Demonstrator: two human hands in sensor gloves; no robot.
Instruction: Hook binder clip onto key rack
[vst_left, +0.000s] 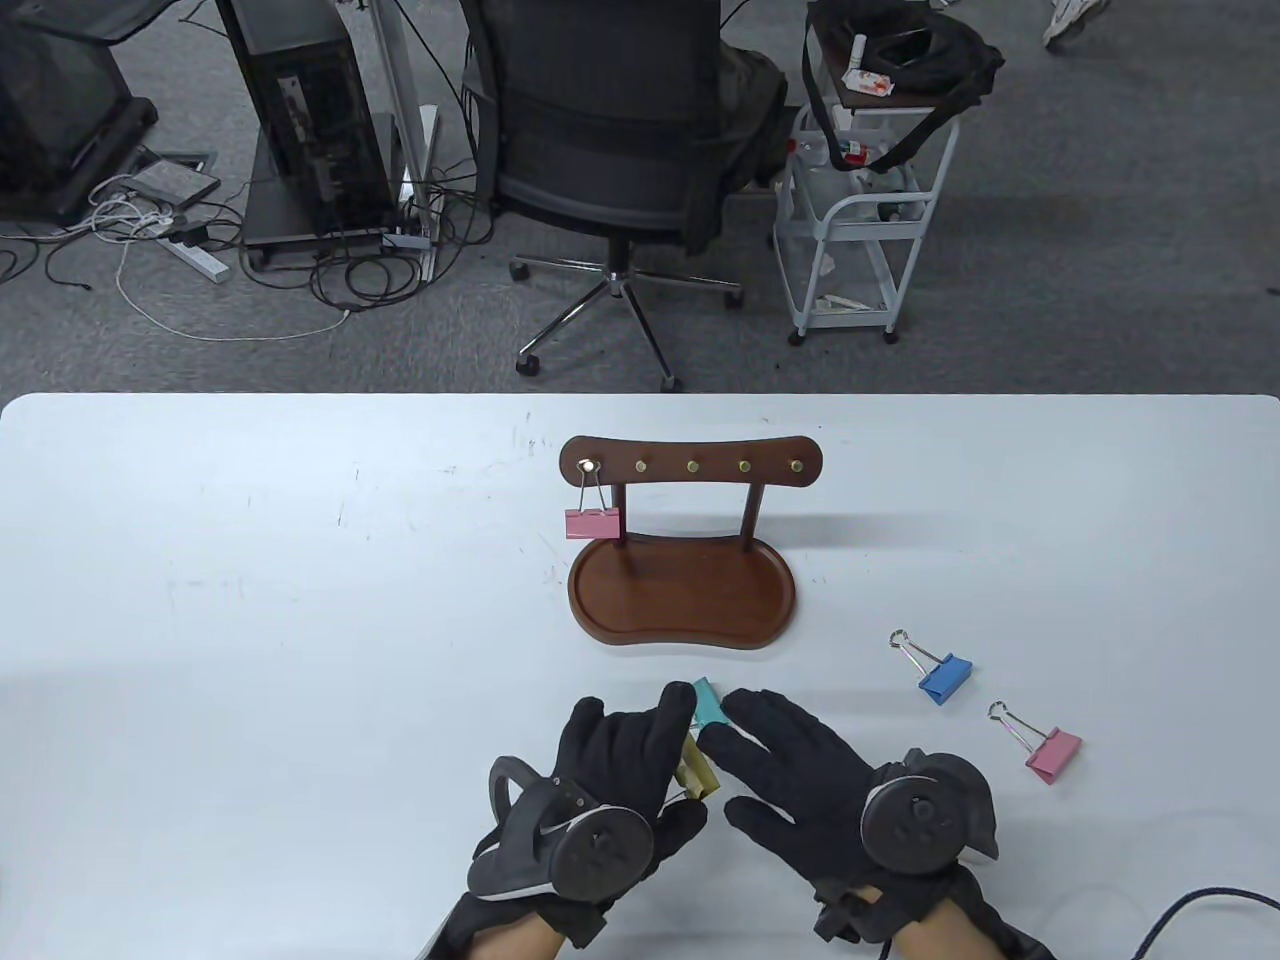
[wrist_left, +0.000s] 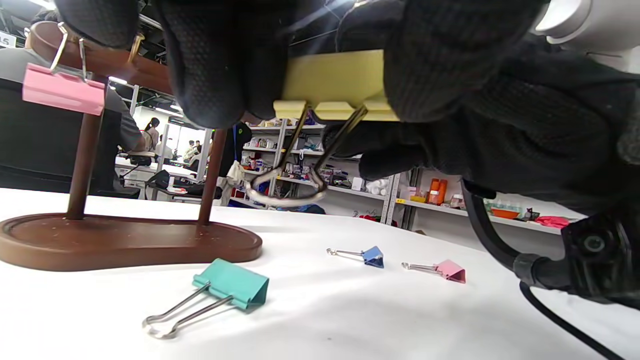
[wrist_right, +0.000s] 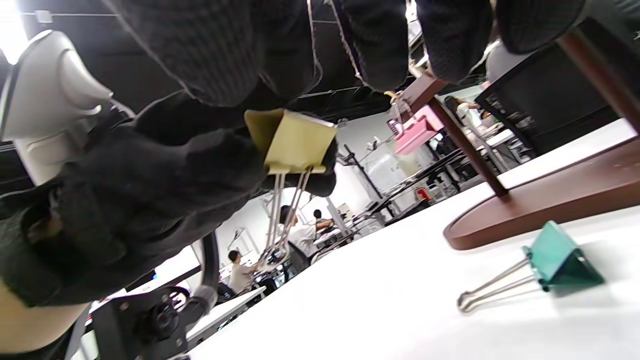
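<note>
My left hand (vst_left: 655, 750) pinches a yellow binder clip (vst_left: 697, 775) by its body just above the table; in the left wrist view the yellow clip (wrist_left: 335, 80) has its wire handles hanging down. It also shows in the right wrist view (wrist_right: 295, 142). My right hand (vst_left: 760, 760) is beside it with its fingers spread and holds nothing. A teal binder clip (vst_left: 708, 703) lies flat on the table between the two hands' fingertips (wrist_left: 235, 282) (wrist_right: 560, 260). The wooden key rack (vst_left: 690, 465) stands behind, with a pink clip (vst_left: 593, 523) hanging on its leftmost hook.
A blue binder clip (vst_left: 945, 678) and a second pink binder clip (vst_left: 1053, 753) lie on the table to the right of the rack's tray base (vst_left: 680, 600). The other hooks on the rack bar are bare. An office chair and a cart stand beyond the table's far edge.
</note>
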